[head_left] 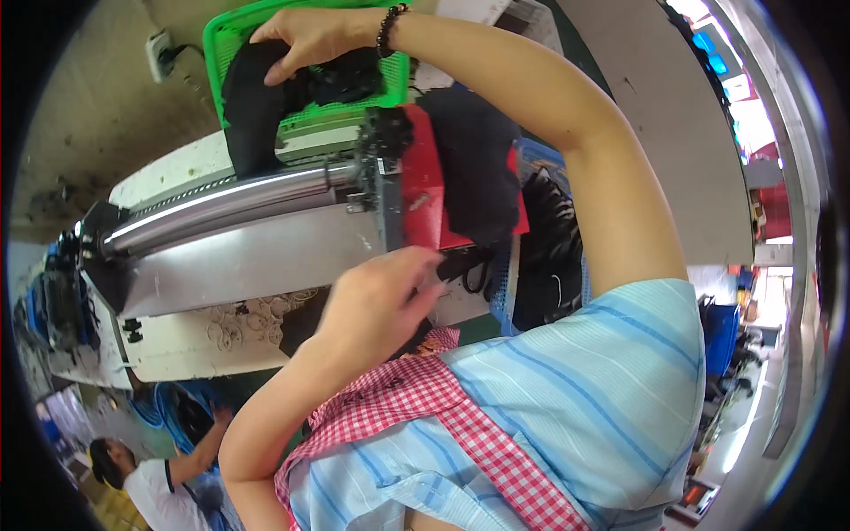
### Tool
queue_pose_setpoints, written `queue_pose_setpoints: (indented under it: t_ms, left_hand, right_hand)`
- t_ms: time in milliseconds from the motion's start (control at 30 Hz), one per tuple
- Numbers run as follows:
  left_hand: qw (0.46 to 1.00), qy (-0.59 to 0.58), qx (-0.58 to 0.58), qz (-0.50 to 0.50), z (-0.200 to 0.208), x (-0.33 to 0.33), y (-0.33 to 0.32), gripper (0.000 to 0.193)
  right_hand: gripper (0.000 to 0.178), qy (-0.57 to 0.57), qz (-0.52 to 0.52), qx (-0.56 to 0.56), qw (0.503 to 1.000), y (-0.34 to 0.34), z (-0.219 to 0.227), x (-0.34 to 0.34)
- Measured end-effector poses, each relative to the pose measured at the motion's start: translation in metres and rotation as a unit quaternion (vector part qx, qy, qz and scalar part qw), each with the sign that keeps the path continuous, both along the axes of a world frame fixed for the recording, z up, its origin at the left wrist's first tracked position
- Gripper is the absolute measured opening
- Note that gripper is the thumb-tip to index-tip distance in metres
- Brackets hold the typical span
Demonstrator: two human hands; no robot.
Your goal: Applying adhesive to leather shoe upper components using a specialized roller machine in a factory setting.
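**Hand Positions at the Roller Machine**

The right hand [310,40] reaches up to the green perforated plastic basket [232,31] at the top of the view. Its grip is closed over a piece of black fabric [252,106] that hangs over the basket's front edge; a dark bead bracelet [387,28] sits on the wrist.

The left hand [376,305] is lower, at the front of the machine, fingers curled near the red machine housing [423,190]; whether its grip holds anything cannot be told.

A polished steel roller [221,202] runs leftward from the housing. More dark fabric [474,159] is draped over the housing. Another person [146,482] stands at lower left.
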State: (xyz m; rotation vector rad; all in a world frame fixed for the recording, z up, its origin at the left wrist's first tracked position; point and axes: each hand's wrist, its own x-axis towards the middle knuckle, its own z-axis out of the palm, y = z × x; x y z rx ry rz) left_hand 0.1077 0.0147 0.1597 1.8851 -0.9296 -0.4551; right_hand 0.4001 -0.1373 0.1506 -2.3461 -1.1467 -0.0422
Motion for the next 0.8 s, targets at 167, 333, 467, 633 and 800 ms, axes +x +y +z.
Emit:
queue_pose_setpoints:
  t_ms: [167,333,467,633,800]
  left_hand:
    - [0.996,-0.087,-0.017,0.013,-0.036,-0.016,-0.065,0.036]
    - [0.995,-0.082,-0.048,0.017,-0.06,-0.019,-0.074,0.038]
    - [0.995,0.03,-0.003,-0.094,-0.043,-0.028,-0.027,0.034]
    - [0.973,-0.068,0.218,0.043,-0.142,-0.049,0.097,0.034]
    - [0.949,-0.132,0.258,0.122,-0.209,-0.042,0.11,0.052]
  right_hand:
    - [0.046,-0.178,-0.059,-0.084,0.979,-0.079,0.107,-0.117]
    - [0.06,-0.317,-0.111,-0.376,0.864,-0.122,0.053,-0.245]
    - [0.058,-0.186,-0.138,-0.312,0.921,-0.137,-0.018,-0.326]
    - [0.038,-0.048,-0.195,-0.125,0.972,-0.1,0.002,-0.348]
    - [0.04,0.308,-0.046,-0.06,0.948,-0.017,-0.095,-0.373]
